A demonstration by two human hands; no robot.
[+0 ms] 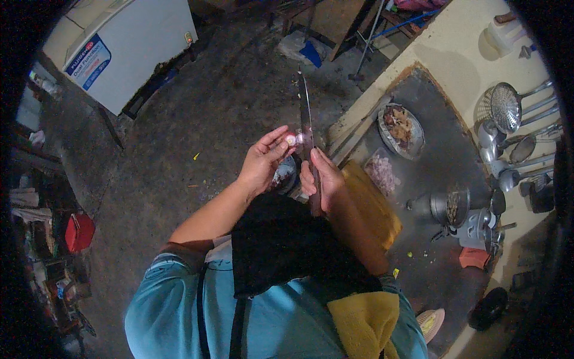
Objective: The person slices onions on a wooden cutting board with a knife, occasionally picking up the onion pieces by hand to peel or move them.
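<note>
My left hand holds a small peeled red onion or shallot between thumb and fingers, its pale cut end showing. In my right hand is a long knife, gripped by its dark handle, the blade pointing away from me with small bits stuck along it. The blade stands just right of the onion, where another pale purplish piece shows; whether they touch is unclear. Below my hands is a partly hidden bowl or bin with scraps. A yellow-brown board lies right of my right hand, partly behind my forearm.
On the counter at right are a plastic bag of chopped onion, a foil-lined dish of food and metal pots. Ladles and a skimmer hang on the wall. A white chest freezer stands at upper left.
</note>
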